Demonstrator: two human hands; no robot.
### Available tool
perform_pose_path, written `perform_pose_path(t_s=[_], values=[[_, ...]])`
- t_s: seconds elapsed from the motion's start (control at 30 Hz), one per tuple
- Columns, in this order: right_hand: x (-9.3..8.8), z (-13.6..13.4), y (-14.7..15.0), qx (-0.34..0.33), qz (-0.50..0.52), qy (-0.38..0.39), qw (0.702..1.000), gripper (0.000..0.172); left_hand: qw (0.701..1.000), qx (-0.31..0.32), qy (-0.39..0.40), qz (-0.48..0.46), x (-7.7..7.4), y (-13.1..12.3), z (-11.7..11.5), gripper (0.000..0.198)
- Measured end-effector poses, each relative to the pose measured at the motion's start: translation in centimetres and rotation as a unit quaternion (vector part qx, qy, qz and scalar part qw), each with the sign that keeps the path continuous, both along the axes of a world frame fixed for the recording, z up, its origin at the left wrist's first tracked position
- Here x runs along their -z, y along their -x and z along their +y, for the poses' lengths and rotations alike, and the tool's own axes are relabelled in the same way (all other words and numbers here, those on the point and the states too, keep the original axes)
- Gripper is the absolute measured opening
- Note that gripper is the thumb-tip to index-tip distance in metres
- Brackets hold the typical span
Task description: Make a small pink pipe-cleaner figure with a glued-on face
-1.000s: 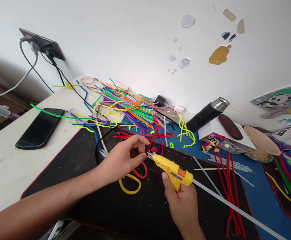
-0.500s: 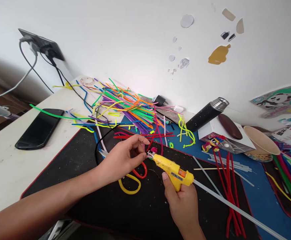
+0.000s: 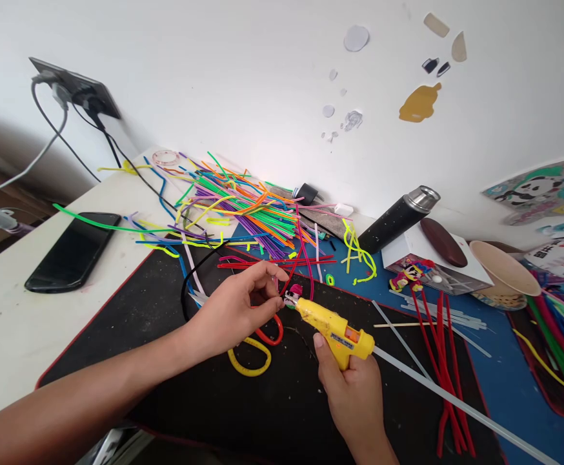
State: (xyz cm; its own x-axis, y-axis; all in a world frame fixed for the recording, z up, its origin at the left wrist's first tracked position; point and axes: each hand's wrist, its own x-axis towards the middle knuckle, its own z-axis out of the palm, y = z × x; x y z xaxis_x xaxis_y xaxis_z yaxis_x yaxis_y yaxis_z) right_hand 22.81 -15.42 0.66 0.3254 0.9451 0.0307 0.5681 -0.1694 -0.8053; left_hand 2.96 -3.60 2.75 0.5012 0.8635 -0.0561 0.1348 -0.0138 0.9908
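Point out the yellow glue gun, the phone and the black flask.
Yellow glue gun point(image 3: 328, 323): head view, on the middle of its body.
Phone point(image 3: 70, 255): head view, on its dark face.
Black flask point(image 3: 390, 223): head view, on its side, below the silver top.

The glue gun point(image 3: 325, 323) blocks the gap between the left hand point(image 3: 236, 316) and right hand point(image 3: 353, 394). In front, a hand could pass over the bare black mat point(image 3: 243, 413). Heaped pipe cleaners point(image 3: 262, 219) and a flask point(image 3: 392, 223) obstruct the far side; the glue stick point(image 3: 402, 367) bars the right.
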Motion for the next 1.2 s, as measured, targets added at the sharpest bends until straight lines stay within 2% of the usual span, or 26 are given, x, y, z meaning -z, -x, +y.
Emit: perform_pose_path(t_s=[0.27,0.37,0.47,0.57,0.67,0.77,1.03,1.2], values=[[0.3,0.0,0.1,0.029,0.061,0.025,0.997,0.047,1.000,0.005,-0.004,-0.003,-0.3,0.0,-0.4,0.025],[0.6,0.1,0.2,0.041,0.144,0.071,0.986,0.055,1.000,0.010,0.005,-0.009,-0.4,0.1,-0.7,0.026],[0.9,0.5,-0.2,0.067,0.303,0.079,0.947,0.058,0.999,0.017,0.037,-0.026,-0.3,0.2,-0.6,0.028],[1.2,1.0,-1.4,0.133,0.435,0.041,0.890,0.047,0.994,0.016,0.091,-0.062,-0.2,0.3,-0.2,0.030],[1.4,1.2,-2.9,0.181,0.505,0.005,0.844,0.046,0.984,0.023,0.148,-0.094,-0.2,0.3,0.4,0.032],[1.6,1.3,-4.2,0.193,0.538,0.009,0.820,0.048,0.975,0.032,0.186,-0.117,-0.1,0.1,0.8,0.034],[1.4,2.1,-5.6,0.183,0.516,0.054,0.835,0.054,0.945,0.016,0.282,-0.163,0.6,-0.5,1.1,0.034],[1.4,1.9,-6.0,0.144,0.437,0.111,0.881,0.069,0.932,0.017,0.310,-0.184,0.5,-0.6,1.1,0.033]])
